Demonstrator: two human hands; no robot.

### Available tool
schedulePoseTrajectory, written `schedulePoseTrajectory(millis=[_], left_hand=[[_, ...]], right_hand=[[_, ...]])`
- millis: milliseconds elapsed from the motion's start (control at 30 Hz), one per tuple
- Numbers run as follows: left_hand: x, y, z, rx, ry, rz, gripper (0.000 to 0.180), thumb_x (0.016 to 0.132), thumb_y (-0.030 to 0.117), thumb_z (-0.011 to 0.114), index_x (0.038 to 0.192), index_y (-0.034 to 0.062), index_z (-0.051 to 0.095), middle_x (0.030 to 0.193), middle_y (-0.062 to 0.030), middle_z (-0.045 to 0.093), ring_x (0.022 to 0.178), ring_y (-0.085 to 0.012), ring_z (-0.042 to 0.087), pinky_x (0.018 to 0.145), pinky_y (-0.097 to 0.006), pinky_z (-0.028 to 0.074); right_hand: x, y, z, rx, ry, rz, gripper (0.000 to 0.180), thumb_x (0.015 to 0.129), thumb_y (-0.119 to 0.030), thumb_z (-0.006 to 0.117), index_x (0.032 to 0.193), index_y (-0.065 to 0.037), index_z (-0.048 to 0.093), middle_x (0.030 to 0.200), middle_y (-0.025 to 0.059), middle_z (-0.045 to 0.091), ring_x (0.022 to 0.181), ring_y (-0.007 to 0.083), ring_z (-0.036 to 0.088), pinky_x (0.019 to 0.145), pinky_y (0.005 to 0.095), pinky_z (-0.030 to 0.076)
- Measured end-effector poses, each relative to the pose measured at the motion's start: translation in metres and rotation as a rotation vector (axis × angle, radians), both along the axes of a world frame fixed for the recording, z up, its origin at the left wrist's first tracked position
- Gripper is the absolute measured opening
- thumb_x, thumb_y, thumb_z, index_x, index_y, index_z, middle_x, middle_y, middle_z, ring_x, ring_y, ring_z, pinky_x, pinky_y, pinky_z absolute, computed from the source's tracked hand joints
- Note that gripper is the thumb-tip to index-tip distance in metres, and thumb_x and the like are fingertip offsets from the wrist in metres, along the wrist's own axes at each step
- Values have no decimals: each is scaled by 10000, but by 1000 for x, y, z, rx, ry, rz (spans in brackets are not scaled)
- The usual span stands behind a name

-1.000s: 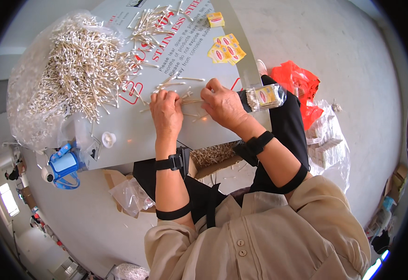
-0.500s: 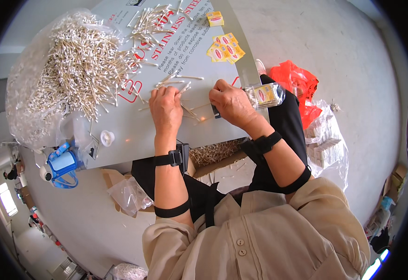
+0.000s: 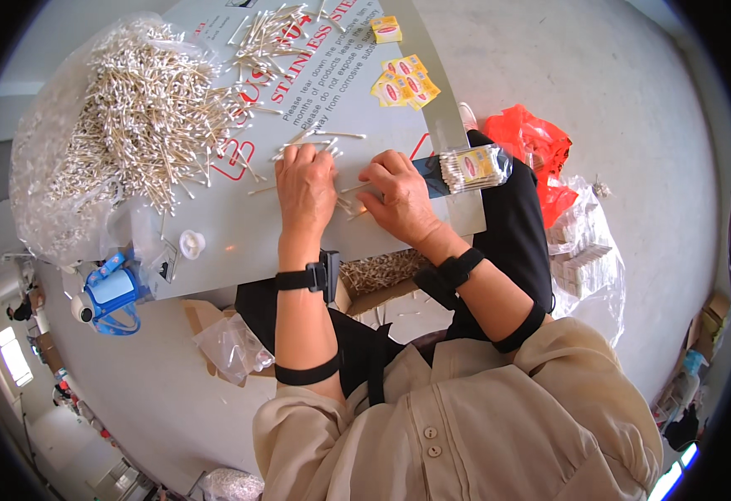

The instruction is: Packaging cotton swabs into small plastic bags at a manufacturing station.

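Loose cotton swabs (image 3: 340,134) lie on the grey table around my fingertips. My left hand (image 3: 305,184) is closed over some of them, and white tips poke out beside its fingers. To its right, my right hand (image 3: 401,199) has thumb and index finger apart, close to a few swabs (image 3: 350,202) between the two hands. A clear packet of swabs with a yellow card (image 3: 472,169) lies at the table's right edge, beyond my right hand. A dark flat strip (image 3: 432,177) shows between that hand and the packet.
A clear bag heaped with swabs (image 3: 136,108) covers the table's left side. Yellow cards (image 3: 406,82) lie at the far right. A blue bottle (image 3: 111,292) and a small white cup (image 3: 191,245) are at the near left. A red bag (image 3: 533,142) is beyond the right edge.
My right hand has opened its thumb and index finger and shifted slightly, uncovering more of the dark strip. My left hand has moved a little to the right, over the swabs.
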State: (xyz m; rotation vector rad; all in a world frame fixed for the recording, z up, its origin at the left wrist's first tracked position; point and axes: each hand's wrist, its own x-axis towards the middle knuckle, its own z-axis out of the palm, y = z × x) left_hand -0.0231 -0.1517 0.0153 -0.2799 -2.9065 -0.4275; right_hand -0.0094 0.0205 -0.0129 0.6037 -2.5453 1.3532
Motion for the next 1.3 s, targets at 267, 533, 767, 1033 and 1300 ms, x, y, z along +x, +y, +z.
schedulePoseTrajectory(millis=[267,533,767,1033,1300], left_hand=[[-7,-19,-14,1123,4,300,91,914,101,638,892,30,586,780,40,528,736,-78,465,673,-251,423],[66,-22,33,939,-582,-87,33,878,27,644,853,15,661,716,15,582,696,-49,513,649,-227,437],[46,-7,24,130,-21,6,407,647,-39,753,1031,78,688,1033,-56,573,1009,-282,532,861,-400,449],[35,-19,-1,155,49,-36,183,664,-4,751,773,76,627,842,-7,597,903,-247,540,821,-381,451],[26,5,-11,192,115,6,159,689,3,723,766,71,601,810,-45,586,841,-276,526,771,-395,459]], right_hand=[[2,5,-6,-219,-82,-9,243,676,27,674,907,-33,629,1023,113,594,959,339,598,812,394,516],[-5,29,-2,-146,-132,3,260,669,41,663,921,-16,632,1037,123,600,967,337,610,834,389,520],[-6,28,7,4,-91,114,234,666,-15,730,885,-32,650,995,104,589,976,318,598,839,386,515],[-6,38,-4,53,-35,74,122,712,-22,710,790,-58,622,912,74,571,903,294,598,780,389,515],[-4,38,1,31,7,122,100,704,-31,706,757,-64,628,876,62,572,862,287,598,750,380,510]])
